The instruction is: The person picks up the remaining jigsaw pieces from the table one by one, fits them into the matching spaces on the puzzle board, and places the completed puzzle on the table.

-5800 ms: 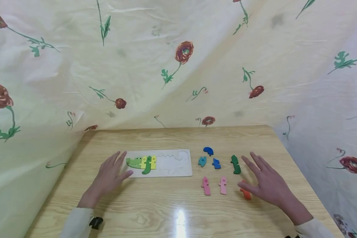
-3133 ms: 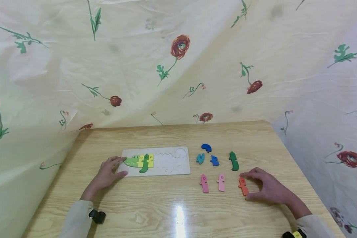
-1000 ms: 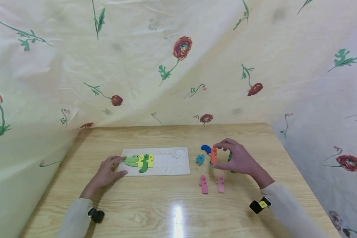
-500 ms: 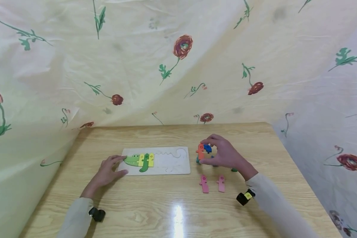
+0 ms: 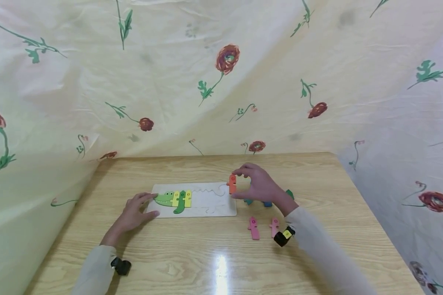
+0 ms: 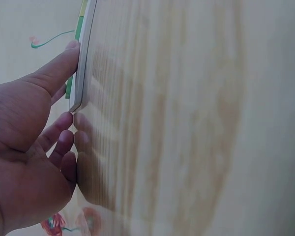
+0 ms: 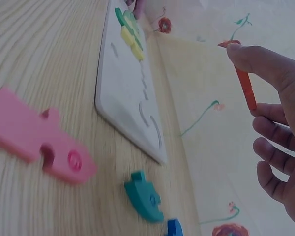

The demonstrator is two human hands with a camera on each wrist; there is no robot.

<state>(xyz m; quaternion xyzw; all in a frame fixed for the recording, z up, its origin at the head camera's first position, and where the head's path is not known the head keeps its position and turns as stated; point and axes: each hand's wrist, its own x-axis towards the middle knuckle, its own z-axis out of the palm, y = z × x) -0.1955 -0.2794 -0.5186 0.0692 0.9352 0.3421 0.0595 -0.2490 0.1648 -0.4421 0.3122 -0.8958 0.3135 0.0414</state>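
Note:
My left hand (image 5: 134, 211) holds the left end of a white puzzle board (image 5: 214, 200), its thumb at the near corner and a finger by the green crocodile head piece (image 5: 164, 199). Right of that head, yellow and green body pieces (image 5: 182, 201) sit on the board; printed outlines cover the rest. My right hand (image 5: 260, 186) pinches an orange puzzle piece (image 5: 232, 185) between thumb and fingers, above the board's right end. In the right wrist view the orange piece (image 7: 246, 86) is edge-on, raised off the table.
Two pink pieces (image 5: 254, 228) lie in front of the right forearm, the paler one partly covered by the wrist camera. A teal piece (image 7: 145, 197), blue pieces (image 7: 174, 228) and a dark green piece (image 5: 289, 194) are under or beside the right hand. A flowered cloth (image 5: 184, 90) hangs behind the table.
My right hand took the orange piece from the table's right side and carried it left, past the blue pieces, to the board. The left hand settled on the board's end and stays there.

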